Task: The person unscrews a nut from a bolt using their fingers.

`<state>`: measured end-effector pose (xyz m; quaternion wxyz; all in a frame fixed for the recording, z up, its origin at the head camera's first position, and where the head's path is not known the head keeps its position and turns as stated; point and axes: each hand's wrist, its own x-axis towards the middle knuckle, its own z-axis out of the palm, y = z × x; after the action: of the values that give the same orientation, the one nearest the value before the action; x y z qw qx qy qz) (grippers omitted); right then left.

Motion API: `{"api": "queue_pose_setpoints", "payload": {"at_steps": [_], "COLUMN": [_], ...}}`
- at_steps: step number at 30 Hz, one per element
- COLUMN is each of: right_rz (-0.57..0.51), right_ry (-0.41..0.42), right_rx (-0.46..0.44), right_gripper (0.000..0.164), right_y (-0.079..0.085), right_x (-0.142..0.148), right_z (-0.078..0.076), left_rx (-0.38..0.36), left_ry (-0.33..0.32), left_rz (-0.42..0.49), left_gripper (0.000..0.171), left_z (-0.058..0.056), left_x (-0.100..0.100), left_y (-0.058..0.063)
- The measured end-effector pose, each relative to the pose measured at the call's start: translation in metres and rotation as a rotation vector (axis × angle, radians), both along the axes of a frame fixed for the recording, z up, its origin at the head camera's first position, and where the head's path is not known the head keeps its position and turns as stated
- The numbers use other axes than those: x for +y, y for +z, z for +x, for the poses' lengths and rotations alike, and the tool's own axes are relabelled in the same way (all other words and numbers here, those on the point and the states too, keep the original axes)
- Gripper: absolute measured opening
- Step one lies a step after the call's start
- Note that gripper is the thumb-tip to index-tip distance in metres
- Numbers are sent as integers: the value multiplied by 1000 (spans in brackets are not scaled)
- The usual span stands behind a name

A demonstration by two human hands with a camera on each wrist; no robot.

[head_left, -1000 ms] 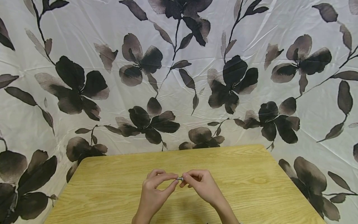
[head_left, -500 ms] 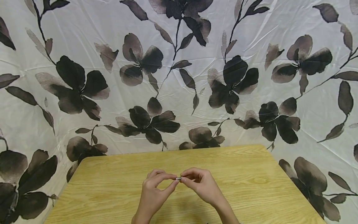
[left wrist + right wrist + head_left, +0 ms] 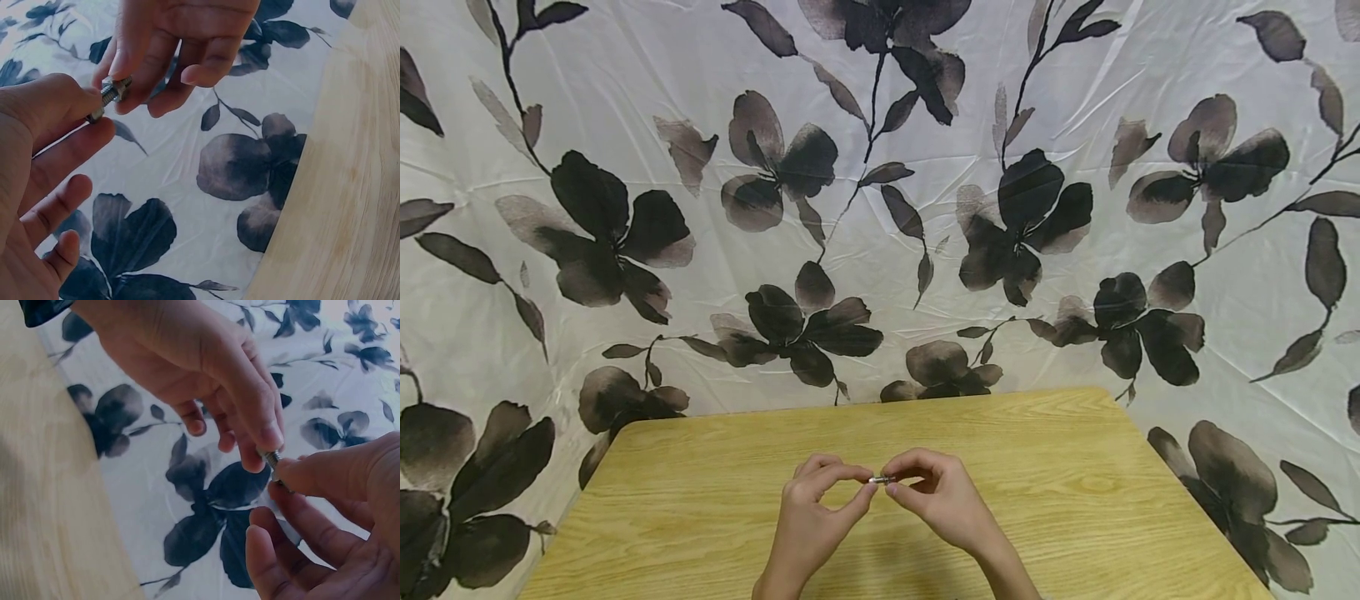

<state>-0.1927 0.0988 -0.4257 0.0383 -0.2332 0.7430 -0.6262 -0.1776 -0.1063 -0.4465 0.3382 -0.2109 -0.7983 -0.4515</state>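
Note:
A small silver bolt [image 3: 881, 480] is held between the two hands, above the table. My left hand [image 3: 816, 508] pinches its head end between thumb and index finger, other fingers loosely bent. In the left wrist view, the threaded shank [image 3: 107, 97] shows between the hands, with a hex nut [image 3: 116, 86] near its far end. Thumb and index finger of my right hand [image 3: 943, 500] pinch the nut from the other side. Seen from the right wrist, the right thumb [image 3: 300, 474] covers part of the bolt.
A wood-grain table [image 3: 700, 467] lies below both hands. White cloth [image 3: 910, 250] with dark flowers hangs behind and at both sides. A dark band [image 3: 44, 309] is at the left wrist.
My right fingertips have shifted on the nut, the index finger moving slightly forward and left, and more of the bolt shows between them. My left hand keeps nearly the same place.

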Motion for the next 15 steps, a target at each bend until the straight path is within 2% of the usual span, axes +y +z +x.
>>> {"api": "queue_pose_setpoints", "payload": {"at_steps": [4, 7, 11, 15], "right_rz": [-21, -11, 12, 19], "right_ry": [22, 17, -13, -27], "right_rx": [15, 16, -22, -83], "right_gripper": [18, 21, 25, 27], "right_y": [-1, 0, 2, 3], "right_x": [1, 1, 0, 0], "right_z": [0, 1, 1, 0], "left_rx": [-110, -161, -141, -62], "left_ry": [-10, -14, -17, -28], "left_rz": [52, 81, 81, 65], "left_gripper": [25, 23, 25, 27], "left_z": [2, 3, 2, 1], "left_x": [-1, -1, -1, -1], "left_y": [1, 2, 2, 2]}}
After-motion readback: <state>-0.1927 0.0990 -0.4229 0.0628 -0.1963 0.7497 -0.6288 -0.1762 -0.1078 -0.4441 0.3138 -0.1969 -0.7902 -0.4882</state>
